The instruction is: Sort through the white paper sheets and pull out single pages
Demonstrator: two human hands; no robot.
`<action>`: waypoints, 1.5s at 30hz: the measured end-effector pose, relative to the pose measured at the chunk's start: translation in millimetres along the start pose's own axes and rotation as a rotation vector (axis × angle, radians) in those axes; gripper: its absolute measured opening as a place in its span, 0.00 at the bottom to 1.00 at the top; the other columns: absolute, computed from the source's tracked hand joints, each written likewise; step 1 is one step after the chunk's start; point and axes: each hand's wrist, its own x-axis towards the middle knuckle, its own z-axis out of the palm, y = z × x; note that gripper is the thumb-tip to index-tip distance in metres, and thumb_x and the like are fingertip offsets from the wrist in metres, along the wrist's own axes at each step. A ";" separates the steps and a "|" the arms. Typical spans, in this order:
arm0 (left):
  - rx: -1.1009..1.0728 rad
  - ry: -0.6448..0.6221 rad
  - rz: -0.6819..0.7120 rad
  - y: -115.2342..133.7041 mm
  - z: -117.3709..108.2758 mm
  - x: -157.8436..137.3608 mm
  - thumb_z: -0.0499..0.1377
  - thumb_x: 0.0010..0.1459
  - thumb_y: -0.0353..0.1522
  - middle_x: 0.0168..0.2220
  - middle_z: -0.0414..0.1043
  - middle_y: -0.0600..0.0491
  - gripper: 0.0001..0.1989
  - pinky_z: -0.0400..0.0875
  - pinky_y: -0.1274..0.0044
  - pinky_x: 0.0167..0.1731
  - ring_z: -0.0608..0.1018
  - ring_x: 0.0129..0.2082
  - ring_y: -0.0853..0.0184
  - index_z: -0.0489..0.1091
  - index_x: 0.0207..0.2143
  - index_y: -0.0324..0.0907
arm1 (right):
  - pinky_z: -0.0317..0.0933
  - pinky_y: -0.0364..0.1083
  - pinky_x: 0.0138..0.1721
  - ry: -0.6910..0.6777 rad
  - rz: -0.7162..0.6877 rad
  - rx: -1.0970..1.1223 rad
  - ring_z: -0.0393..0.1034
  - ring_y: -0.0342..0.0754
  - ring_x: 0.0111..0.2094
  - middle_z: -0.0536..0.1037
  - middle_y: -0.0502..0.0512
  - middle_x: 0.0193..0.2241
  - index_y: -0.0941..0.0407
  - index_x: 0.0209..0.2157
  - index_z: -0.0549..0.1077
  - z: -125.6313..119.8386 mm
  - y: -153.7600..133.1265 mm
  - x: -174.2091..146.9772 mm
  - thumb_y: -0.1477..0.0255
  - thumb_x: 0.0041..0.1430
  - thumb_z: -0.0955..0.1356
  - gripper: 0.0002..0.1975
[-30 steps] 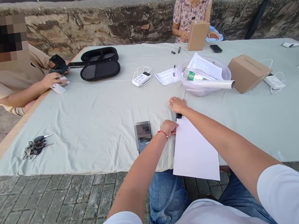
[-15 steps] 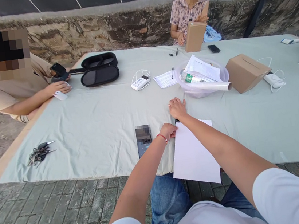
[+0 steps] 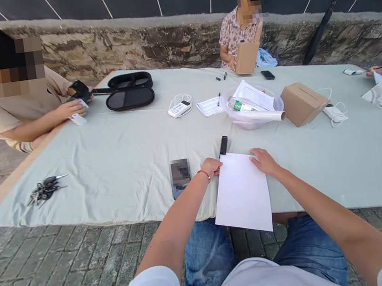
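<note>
A sheet or thin stack of white paper (image 3: 241,192) lies at the table's near edge, its lower end hanging over my lap. My left hand (image 3: 212,165) pinches its left edge near the top corner. At the upper right corner, my right hand (image 3: 264,160) grips the edge between thumb and fingers. A black stapler (image 3: 224,145) lies at the paper's upper left corner, its near end meeting the corner; no hand touches it. To the left of my left hand is a dark phone-like object (image 3: 180,177), partly blurred out and partly behind my forearm.
Farther back are a plastic basin (image 3: 232,118) of papers, a cardboard box (image 3: 301,102), a white corded device (image 3: 179,109) and an open black case (image 3: 131,99). Keys (image 3: 45,189) lie at left. Co-workers sit at the left and far side; another's hand (image 3: 378,70) shows at right.
My right hand has moved off the stapler, right and toward me, to the paper's upper right corner. The stapler is now uncovered. My left hand keeps its hold. The view has shifted slightly.
</note>
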 end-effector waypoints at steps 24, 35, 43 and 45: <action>0.009 0.105 0.080 -97.8 -1.5 -92.3 0.66 0.44 0.32 0.21 0.70 0.54 0.07 0.69 0.78 0.27 0.72 0.23 0.71 0.71 0.22 0.39 | 0.61 0.54 0.56 0.000 0.377 1.176 0.70 0.53 0.53 0.77 0.57 0.49 0.52 0.47 0.73 71.7 29.5 -263.6 0.53 0.50 0.72 0.26; -0.009 0.132 0.081 -97.0 0.2 -95.3 0.70 0.39 0.41 0.23 0.71 0.55 0.19 0.69 0.77 0.26 0.73 0.23 0.71 0.69 0.26 0.38 | 0.68 0.49 0.36 -0.023 0.471 1.342 0.74 0.51 0.32 0.81 0.54 0.34 0.56 0.36 0.76 73.8 6.8 -253.6 0.52 0.45 0.74 0.24; -0.032 -0.004 0.073 -90.0 -2.9 -111.3 0.66 0.46 0.42 0.31 0.76 0.48 0.17 0.72 0.78 0.31 0.78 0.29 0.69 0.73 0.31 0.37 | 0.71 0.54 0.37 0.018 0.611 1.525 0.77 0.56 0.33 0.82 0.57 0.34 0.54 0.38 0.78 71.2 -1.5 -248.4 0.54 0.48 0.74 0.20; -0.044 -0.026 0.083 -92.7 -5.1 -110.4 0.68 0.42 0.39 0.30 0.76 0.49 0.17 0.71 0.77 0.30 0.77 0.28 0.68 0.73 0.30 0.36 | 0.71 0.54 0.39 0.036 0.588 1.519 0.77 0.56 0.34 0.82 0.57 0.35 0.54 0.38 0.77 74.3 -5.7 -246.3 0.54 0.49 0.73 0.20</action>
